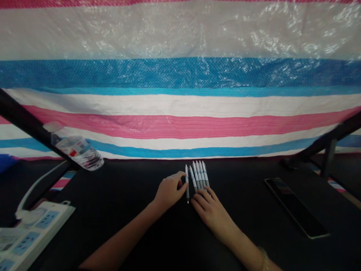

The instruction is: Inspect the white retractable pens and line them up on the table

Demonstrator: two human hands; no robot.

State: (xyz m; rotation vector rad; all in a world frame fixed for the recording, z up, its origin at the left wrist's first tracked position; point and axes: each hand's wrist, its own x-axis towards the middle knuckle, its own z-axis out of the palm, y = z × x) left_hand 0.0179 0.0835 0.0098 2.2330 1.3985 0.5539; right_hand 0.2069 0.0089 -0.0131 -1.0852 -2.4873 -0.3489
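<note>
The left hand point(168, 191) angled inward, thumb and forefinger at a lone pen point(187, 194) on the black table point(124, 190); I could not tell whether they pinched it. The right hand point(209, 209) lay palm-down, fingers slightly parted, by the row of pens point(199, 175).

Your left hand point(168, 191) curves its thumb point(184, 188) and pointing finger point(179, 175), with a small gap between. Your right hand point(210, 210) is palm down, fingers point(199, 200) bent a little. Both bare arms point(124, 235) slant in toward the middle.
</note>
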